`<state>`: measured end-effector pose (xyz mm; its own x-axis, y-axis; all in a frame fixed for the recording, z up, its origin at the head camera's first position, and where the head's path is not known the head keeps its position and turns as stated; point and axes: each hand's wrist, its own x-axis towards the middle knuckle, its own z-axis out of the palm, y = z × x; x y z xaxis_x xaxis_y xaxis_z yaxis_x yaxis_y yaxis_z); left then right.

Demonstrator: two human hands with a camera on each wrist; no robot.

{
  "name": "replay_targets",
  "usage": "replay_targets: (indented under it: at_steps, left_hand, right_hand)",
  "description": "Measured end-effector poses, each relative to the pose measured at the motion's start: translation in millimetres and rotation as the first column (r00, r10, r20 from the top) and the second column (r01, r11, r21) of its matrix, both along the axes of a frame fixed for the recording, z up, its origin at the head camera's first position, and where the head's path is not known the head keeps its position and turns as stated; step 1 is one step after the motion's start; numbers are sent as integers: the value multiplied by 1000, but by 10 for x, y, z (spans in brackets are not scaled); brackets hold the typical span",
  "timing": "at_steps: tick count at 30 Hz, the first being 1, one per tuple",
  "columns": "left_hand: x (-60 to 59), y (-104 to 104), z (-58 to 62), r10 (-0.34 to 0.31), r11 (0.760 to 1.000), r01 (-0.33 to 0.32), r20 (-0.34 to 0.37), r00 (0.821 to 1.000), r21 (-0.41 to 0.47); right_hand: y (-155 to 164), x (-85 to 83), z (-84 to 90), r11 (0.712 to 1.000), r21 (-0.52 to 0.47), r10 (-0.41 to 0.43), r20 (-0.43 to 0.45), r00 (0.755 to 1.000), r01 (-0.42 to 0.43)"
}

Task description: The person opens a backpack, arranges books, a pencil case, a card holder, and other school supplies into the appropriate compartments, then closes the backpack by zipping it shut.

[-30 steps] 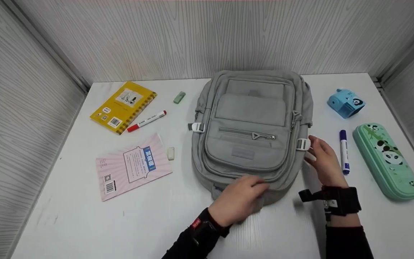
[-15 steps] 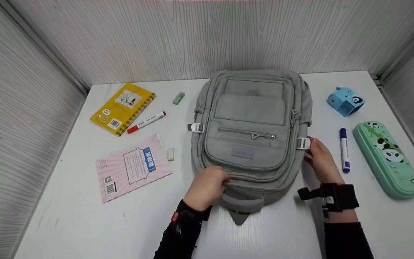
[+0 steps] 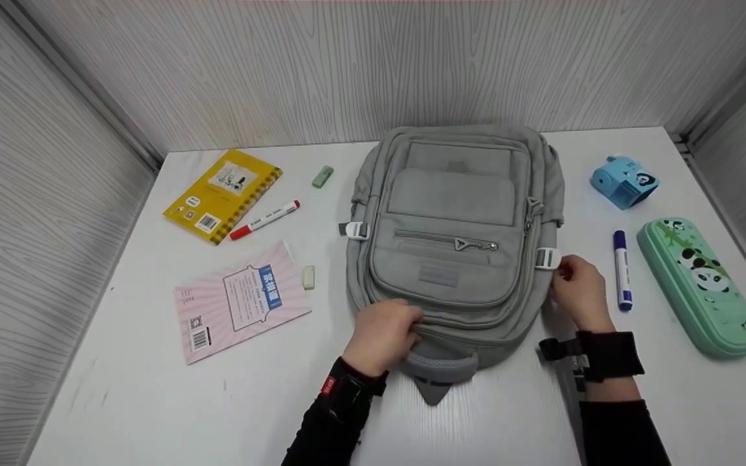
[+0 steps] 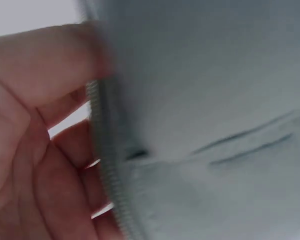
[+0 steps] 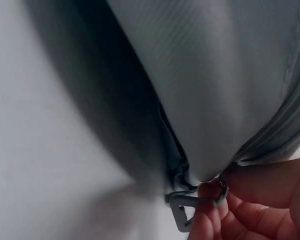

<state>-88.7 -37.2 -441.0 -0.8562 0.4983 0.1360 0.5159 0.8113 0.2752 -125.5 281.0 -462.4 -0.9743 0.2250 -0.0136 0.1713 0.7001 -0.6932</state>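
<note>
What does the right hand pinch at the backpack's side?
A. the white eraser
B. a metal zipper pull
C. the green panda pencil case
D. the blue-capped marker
B: the right hand pinches a metal zipper pull at the edge of the grey backpack.

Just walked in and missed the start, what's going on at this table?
A person has a grey backpack lying flat on a white table. The left hand grips the bag's near edge beside its handle. The right hand pinches a zipper pull at the bag's right side. Books, markers, erasers, a sharpener and a pencil case lie around it.
</note>
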Motion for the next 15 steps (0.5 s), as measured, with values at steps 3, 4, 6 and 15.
replay_targets:
  at_steps: [3, 4, 6, 15]
  left_hand:
    - [-7, 34, -45, 16, 1000, -17, -38, 999, -21]
    - [-7, 41, -53, 19, 999, -20, -45, 999, -27]
    - [-11, 51, -61, 20, 999, -22, -48, 999, -33]
    - [-33, 2, -17, 19, 1000, -19, -7, 1000, -6]
  right_hand:
    - [-6, 47, 59, 997, 72, 21, -36, 999, -19]
    - [-8, 72, 85, 996, 88, 35, -39, 999, -31]
    - [-13, 136, 140, 992, 111, 62, -37, 997, -58]
    - [-167, 485, 346, 975, 171, 132, 56, 990, -140]
